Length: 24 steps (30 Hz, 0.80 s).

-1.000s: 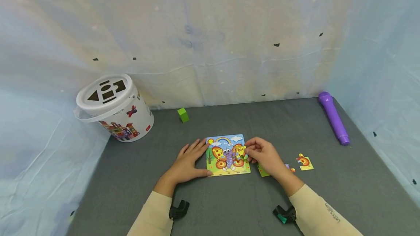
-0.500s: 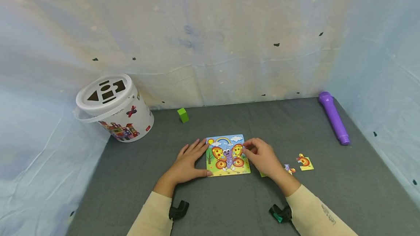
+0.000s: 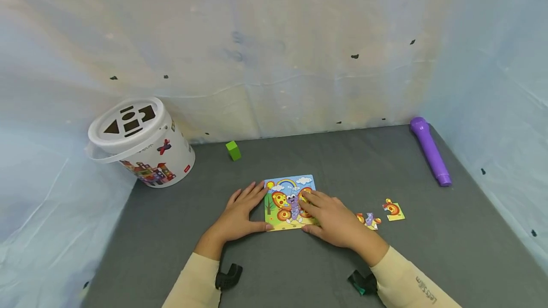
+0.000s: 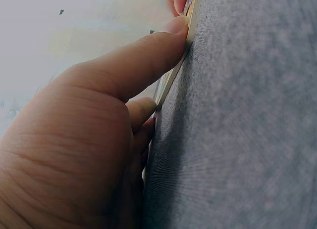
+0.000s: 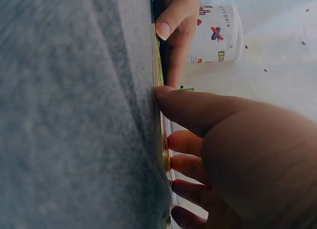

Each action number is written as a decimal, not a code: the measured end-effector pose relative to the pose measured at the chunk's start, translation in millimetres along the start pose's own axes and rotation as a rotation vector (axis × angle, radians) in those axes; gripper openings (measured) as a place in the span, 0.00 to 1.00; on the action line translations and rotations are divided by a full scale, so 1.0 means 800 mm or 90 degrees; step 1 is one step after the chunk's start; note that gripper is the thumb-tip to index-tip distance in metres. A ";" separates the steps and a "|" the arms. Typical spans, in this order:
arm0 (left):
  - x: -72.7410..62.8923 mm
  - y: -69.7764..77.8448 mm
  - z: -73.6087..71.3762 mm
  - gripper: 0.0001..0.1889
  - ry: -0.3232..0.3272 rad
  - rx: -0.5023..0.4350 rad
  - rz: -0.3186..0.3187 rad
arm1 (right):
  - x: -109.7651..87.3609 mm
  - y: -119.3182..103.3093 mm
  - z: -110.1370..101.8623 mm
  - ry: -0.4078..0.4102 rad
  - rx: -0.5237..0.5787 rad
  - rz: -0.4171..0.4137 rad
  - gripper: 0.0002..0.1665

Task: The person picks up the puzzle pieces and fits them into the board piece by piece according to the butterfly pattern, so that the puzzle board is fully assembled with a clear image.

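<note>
A butterfly jigsaw puzzle (image 3: 280, 225) lies flat on the grey cloth in front of the person. My left hand (image 3: 237, 217) rests along its left side, fingers stretched out, fingertips at the upper left edge and thumb at the lower left corner. In the left wrist view, the left thumb (image 4: 143, 61) touches the puzzle's edge. My right hand (image 3: 338, 220) lies over the right part of the puzzle and presses on the butterfly's right wing, hiding it. The right wrist view shows the right thumb (image 5: 198, 108) against the near edge and the other fingers on top.
Several loose puzzle pieces (image 3: 370, 221) lie right of the right hand, partly behind it, with another piece (image 3: 394, 210) farther right. A white bucket (image 3: 150, 151) with a shape-hole lid stands at back left, near a green block (image 3: 233, 150). A purple microphone-shaped toy (image 3: 430, 151) lies at back right.
My right hand has gone from pinching a small piece at the puzzle's right edge to lying over the right wing with its fingers spread. My left hand keeps its place; the head view has shifted slightly.
</note>
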<state>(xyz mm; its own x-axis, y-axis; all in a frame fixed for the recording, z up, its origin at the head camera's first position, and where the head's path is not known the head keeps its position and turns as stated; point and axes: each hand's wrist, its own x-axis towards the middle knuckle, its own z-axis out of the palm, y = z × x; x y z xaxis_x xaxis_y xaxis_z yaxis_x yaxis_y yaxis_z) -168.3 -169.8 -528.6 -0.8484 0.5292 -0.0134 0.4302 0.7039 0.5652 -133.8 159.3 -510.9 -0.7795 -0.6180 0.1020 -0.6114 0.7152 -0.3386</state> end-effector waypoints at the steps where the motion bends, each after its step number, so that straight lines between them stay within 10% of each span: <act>1: -0.001 0.001 -0.001 0.58 0.000 -0.003 0.000 | 0.000 -0.001 0.000 -0.002 -0.001 -0.001 0.42; 13: -0.002 0.003 -0.003 0.57 0.003 -0.007 0.002 | -0.005 0.008 0.000 -0.011 0.102 0.020 0.41; 24: -0.003 0.005 -0.004 0.57 -0.001 -0.013 0.004 | -0.030 0.031 -0.014 0.149 0.454 -0.002 0.24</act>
<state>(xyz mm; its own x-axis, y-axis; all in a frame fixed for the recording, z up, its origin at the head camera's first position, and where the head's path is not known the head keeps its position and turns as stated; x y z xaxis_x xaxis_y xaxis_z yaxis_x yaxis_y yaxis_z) -165.6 -170.0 -523.4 -0.8452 0.5343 -0.0109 0.4291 0.6906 0.5821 -131.9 195.4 -511.0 -0.8351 -0.4770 0.2741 -0.4397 0.2792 -0.8536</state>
